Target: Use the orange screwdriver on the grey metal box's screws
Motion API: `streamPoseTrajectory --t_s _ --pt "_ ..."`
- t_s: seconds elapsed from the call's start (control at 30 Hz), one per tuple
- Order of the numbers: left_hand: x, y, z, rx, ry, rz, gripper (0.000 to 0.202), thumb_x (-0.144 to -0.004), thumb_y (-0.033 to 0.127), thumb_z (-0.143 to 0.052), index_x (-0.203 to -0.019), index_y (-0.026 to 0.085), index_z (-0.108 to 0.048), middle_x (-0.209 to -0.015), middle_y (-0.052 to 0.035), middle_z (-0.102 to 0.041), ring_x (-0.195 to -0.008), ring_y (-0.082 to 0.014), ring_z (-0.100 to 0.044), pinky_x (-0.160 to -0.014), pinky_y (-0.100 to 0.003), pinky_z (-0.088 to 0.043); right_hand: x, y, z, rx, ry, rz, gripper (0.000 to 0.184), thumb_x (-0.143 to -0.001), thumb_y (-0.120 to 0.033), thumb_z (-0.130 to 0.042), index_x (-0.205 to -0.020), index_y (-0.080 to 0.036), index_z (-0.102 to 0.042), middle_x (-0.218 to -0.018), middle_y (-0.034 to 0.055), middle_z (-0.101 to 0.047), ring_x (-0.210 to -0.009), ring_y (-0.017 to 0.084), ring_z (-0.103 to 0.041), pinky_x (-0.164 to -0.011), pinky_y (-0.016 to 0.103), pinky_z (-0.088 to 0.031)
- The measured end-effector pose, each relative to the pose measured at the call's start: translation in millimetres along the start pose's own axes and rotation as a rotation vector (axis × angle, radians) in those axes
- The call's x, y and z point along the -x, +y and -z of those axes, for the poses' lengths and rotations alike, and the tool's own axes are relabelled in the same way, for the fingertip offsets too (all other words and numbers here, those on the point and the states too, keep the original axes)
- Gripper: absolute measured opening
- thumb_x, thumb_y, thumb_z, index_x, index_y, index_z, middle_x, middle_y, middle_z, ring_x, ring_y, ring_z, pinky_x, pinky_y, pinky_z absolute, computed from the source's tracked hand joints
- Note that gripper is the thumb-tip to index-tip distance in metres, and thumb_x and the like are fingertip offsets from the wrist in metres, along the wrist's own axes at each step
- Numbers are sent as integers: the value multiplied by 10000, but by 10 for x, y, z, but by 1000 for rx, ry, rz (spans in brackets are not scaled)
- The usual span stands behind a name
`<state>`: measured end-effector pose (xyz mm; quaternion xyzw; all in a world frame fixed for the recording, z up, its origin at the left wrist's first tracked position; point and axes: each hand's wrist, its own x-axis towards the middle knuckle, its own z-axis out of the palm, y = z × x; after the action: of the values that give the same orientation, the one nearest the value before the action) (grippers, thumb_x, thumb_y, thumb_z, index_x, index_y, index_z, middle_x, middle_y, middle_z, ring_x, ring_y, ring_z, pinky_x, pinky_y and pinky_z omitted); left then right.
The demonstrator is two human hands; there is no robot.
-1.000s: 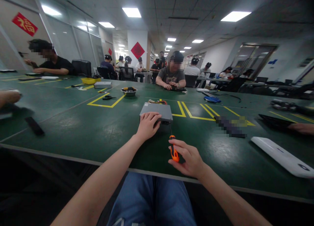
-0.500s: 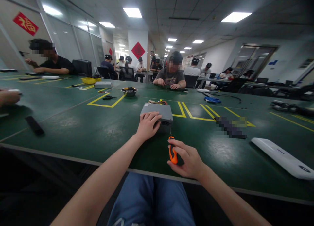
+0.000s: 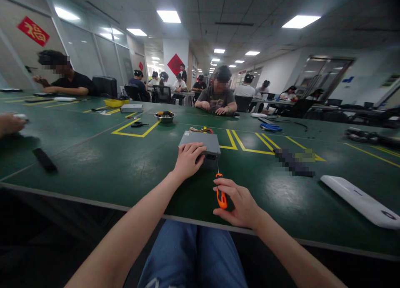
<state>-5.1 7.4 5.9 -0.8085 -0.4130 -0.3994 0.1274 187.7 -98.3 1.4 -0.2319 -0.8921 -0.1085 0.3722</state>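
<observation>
Green workbench (image 3: 93, 163), left hand (image 3: 188, 160) spread flat on grey metal case (image 3: 198, 139), right hand (image 3: 240, 205) with fingers closed round orange-handled screwdriver (image 3: 221, 197); risk of screwdriver skidding across case from slack grip.

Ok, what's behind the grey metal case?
A small bundle of coloured wires sticks out past its far edge, with yellow tape lines on the green workbench beyond. The grey metal case hides where the wires lead.

Steel bowl (image 3: 164, 117), black scissors (image 3: 138, 124), yellow bin (image 3: 116, 103)

Our left hand (image 3: 188, 160) lies palm down at twelve o'clock; our right hand (image 3: 239, 204) curls closed at one o'clock.
</observation>
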Motion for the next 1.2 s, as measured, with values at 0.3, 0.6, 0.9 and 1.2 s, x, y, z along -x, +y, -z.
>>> streamPoseTrajectory --t_s 0.3,0.6,0.9,1.2 --pt "1 -17 -16 5 3 -10 257 -870 267 -456 -1110 270 -548 -1216 -20 -573 -1129 -202 -479 -945 -393 -287 19 9 -45 31 44 -13 392 -808 -373 -572 -1110 -163 -437 -1100 172 -572 -918 228 -636 -700 334 -556" --pt "4 -6 -5 3 -6 -3 259 -864 256 -463 -1107 271 -551 -1221 -19 -567 -1132 -199 -473 -945 -389 -285 -49 -40 0 157 -75 131 363 -850 -299 -476 -1163 -116 -467 -1109 195 -571 -969 238 -618 -725 320 -558" --pt "7 -2 8 7 -8 -4 262 -867 260 -453 -1111 270 -548 -1221 -17 -565 -1138 -198 -467 -947 -385 -285 -84 -37 -27 126 -163 79 336 -864 -275 -459 -1146 -96 -490 -1154 203 -539 -990 236 -599 -724 308 -554" --pt "0 0 12 5 -9 -5 256 -864 261 -461 -1103 266 -554 -1222 -17 -568 -1131 -198 -473 -944 -381 -282 -60 -29 -45 146 -177 68 345 -868 -284 -457 -1165 -113 -487 -1178 195 -533 -1021 237 -588 -736 312 -549"
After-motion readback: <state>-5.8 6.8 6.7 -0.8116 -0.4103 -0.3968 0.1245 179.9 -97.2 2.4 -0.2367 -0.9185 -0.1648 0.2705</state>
